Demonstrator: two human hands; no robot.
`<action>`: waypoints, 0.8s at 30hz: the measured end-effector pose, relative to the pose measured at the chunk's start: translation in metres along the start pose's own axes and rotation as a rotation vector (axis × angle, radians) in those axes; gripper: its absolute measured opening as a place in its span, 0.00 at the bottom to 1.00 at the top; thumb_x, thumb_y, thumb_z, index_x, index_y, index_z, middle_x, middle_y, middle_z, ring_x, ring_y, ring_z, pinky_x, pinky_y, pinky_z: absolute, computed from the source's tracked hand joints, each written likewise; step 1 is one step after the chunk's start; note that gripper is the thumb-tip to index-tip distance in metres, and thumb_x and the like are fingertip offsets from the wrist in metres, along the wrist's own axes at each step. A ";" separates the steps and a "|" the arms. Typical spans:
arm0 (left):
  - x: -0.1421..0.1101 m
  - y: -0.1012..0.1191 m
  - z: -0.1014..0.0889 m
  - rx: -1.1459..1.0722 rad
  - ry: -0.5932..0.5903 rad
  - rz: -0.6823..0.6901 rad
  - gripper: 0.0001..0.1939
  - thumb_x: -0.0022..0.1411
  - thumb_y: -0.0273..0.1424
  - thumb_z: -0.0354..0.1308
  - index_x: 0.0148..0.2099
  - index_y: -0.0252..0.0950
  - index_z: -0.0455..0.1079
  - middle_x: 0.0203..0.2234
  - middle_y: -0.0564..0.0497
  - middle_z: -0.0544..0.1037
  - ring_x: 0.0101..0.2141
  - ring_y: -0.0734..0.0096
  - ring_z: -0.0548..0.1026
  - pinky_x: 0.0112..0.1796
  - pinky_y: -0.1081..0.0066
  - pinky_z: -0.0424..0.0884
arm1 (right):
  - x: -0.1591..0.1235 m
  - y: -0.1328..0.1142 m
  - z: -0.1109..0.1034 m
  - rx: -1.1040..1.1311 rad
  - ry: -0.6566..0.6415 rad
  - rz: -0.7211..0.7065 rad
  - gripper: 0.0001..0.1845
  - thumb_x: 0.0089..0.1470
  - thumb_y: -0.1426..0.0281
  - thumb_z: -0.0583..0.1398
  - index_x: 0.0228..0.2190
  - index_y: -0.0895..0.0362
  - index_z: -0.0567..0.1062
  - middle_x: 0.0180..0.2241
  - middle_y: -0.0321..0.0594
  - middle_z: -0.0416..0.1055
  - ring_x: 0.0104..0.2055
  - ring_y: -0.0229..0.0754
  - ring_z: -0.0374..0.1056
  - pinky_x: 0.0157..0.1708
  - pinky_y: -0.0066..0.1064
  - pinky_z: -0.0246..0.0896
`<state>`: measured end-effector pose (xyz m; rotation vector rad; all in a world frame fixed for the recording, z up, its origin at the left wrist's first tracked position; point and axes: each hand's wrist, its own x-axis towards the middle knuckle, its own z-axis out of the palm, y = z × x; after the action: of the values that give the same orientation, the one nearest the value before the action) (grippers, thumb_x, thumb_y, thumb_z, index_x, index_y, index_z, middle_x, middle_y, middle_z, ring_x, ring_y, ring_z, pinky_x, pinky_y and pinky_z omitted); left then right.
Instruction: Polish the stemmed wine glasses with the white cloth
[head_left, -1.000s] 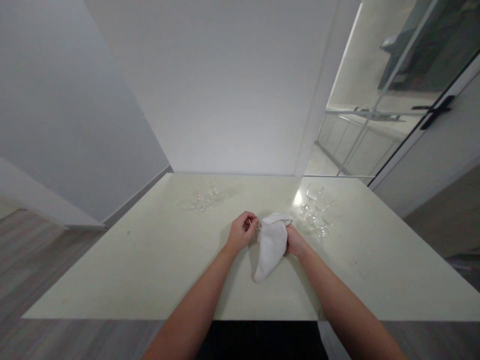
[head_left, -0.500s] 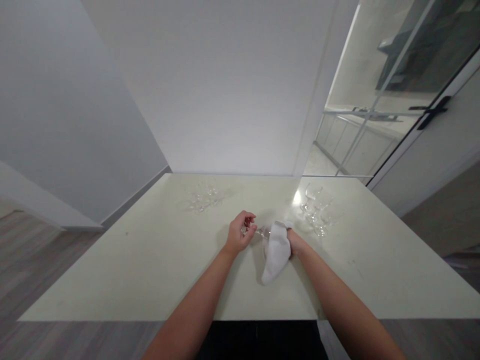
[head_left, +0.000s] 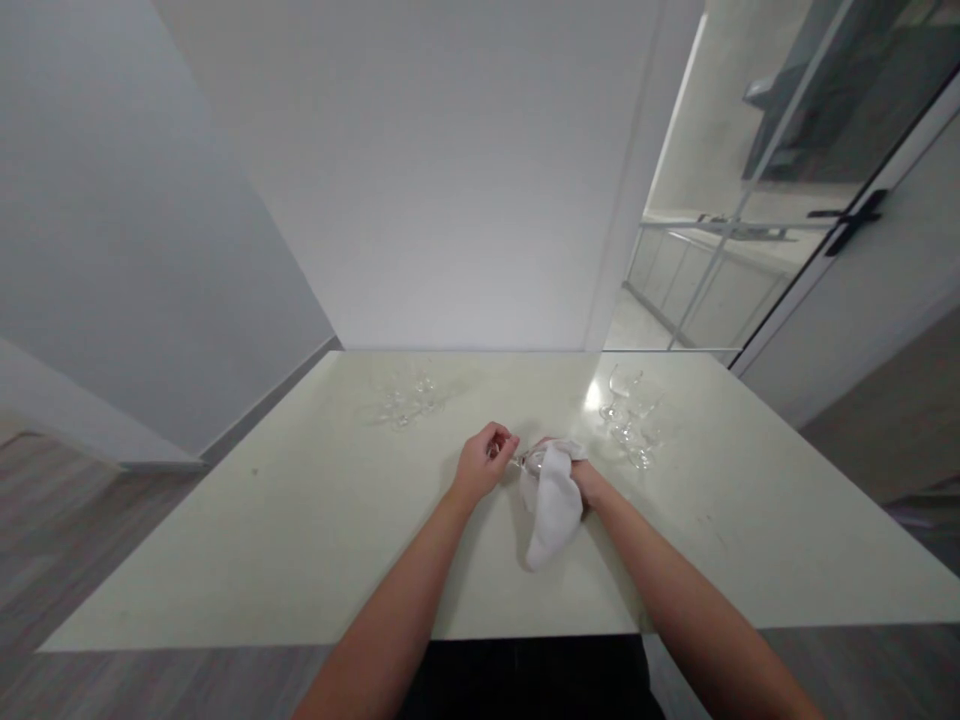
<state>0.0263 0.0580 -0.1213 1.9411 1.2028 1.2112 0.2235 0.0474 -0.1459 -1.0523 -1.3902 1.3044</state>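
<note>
Over the middle of the table, a clear stemmed glass (head_left: 534, 461) lies sideways between my hands. My left hand (head_left: 484, 462) is closed round its foot and stem end. A white cloth (head_left: 557, 505) covers much of the bowl, with one corner hanging down toward me. My right hand (head_left: 586, 480) grips the cloth at the bowl; most of its fingers are hidden under the fabric.
Several clear stemmed glasses (head_left: 628, 425) stand to the right of my hands. Another group of glasses (head_left: 409, 400) is at the back left of the pale table (head_left: 300, 540). A white wall panel (head_left: 465, 200) rises behind, with a glazed door (head_left: 720, 250) at right.
The cloth and my right hand have shifted slightly around the bowl, and right-hand fingers now show at its far side. My left hand has turned a little. The view has moved slightly.
</note>
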 end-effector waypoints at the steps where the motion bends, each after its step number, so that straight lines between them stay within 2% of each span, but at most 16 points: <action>1: 0.002 -0.002 0.001 0.013 -0.029 -0.067 0.18 0.63 0.46 0.50 0.33 0.36 0.67 0.23 0.54 0.69 0.25 0.74 0.67 0.28 0.74 0.61 | 0.002 -0.001 -0.001 -0.039 -0.036 -0.092 0.07 0.41 0.67 0.64 0.26 0.58 0.74 0.26 0.38 0.72 0.30 0.40 0.66 0.33 0.31 0.63; 4: 0.007 -0.007 0.004 0.069 -0.068 -0.219 0.24 0.62 0.51 0.47 0.29 0.36 0.66 0.19 0.55 0.68 0.23 0.72 0.67 0.27 0.73 0.60 | 0.002 -0.003 -0.003 -0.159 -0.085 -0.279 0.09 0.41 0.72 0.62 0.30 0.57 0.75 0.30 0.37 0.73 0.33 0.41 0.68 0.35 0.30 0.63; 7: 0.009 -0.008 0.004 0.104 -0.060 -0.283 0.27 0.61 0.54 0.45 0.29 0.36 0.68 0.18 0.54 0.70 0.23 0.70 0.68 0.27 0.72 0.60 | -0.001 -0.004 -0.001 -0.250 -0.092 -0.353 0.12 0.44 0.74 0.61 0.34 0.55 0.75 0.33 0.37 0.74 0.35 0.42 0.69 0.36 0.31 0.64; 11: 0.010 -0.007 0.003 0.131 -0.073 -0.357 0.30 0.60 0.57 0.44 0.29 0.36 0.69 0.18 0.52 0.72 0.23 0.67 0.71 0.27 0.71 0.61 | -0.004 -0.006 -0.001 -0.433 0.010 -0.495 0.13 0.47 0.74 0.60 0.38 0.55 0.73 0.36 0.40 0.73 0.38 0.43 0.70 0.40 0.32 0.63; 15: 0.011 -0.007 0.003 0.126 -0.097 -0.401 0.31 0.59 0.59 0.43 0.28 0.36 0.69 0.18 0.50 0.73 0.22 0.67 0.72 0.27 0.70 0.61 | -0.006 -0.009 -0.001 -0.630 0.075 -0.660 0.11 0.50 0.74 0.58 0.38 0.55 0.69 0.35 0.40 0.68 0.37 0.41 0.66 0.37 0.30 0.61; 17: 0.011 -0.006 0.004 0.115 -0.102 -0.407 0.31 0.59 0.59 0.44 0.28 0.36 0.69 0.18 0.51 0.72 0.20 0.68 0.71 0.26 0.70 0.61 | -0.009 -0.010 0.000 -0.648 0.121 -0.675 0.08 0.50 0.74 0.58 0.35 0.55 0.67 0.33 0.38 0.65 0.34 0.39 0.63 0.34 0.29 0.59; 21: 0.009 -0.003 0.003 0.062 -0.098 -0.374 0.28 0.60 0.56 0.46 0.29 0.36 0.69 0.16 0.53 0.70 0.18 0.71 0.68 0.24 0.71 0.61 | -0.012 -0.013 0.000 -0.571 0.240 -0.595 0.08 0.46 0.74 0.58 0.27 0.54 0.61 0.25 0.30 0.56 0.26 0.35 0.53 0.26 0.27 0.51; 24: 0.007 0.000 0.001 -0.035 -0.024 -0.188 0.21 0.60 0.50 0.51 0.37 0.36 0.69 0.21 0.54 0.72 0.21 0.73 0.69 0.26 0.73 0.63 | -0.008 -0.011 -0.002 -0.402 0.220 -0.481 0.09 0.44 0.71 0.59 0.25 0.54 0.61 0.23 0.29 0.56 0.25 0.35 0.54 0.26 0.27 0.52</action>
<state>0.0282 0.0643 -0.1189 1.7683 1.3098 1.1015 0.2268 0.0394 -0.1358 -0.9979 -1.6413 0.5577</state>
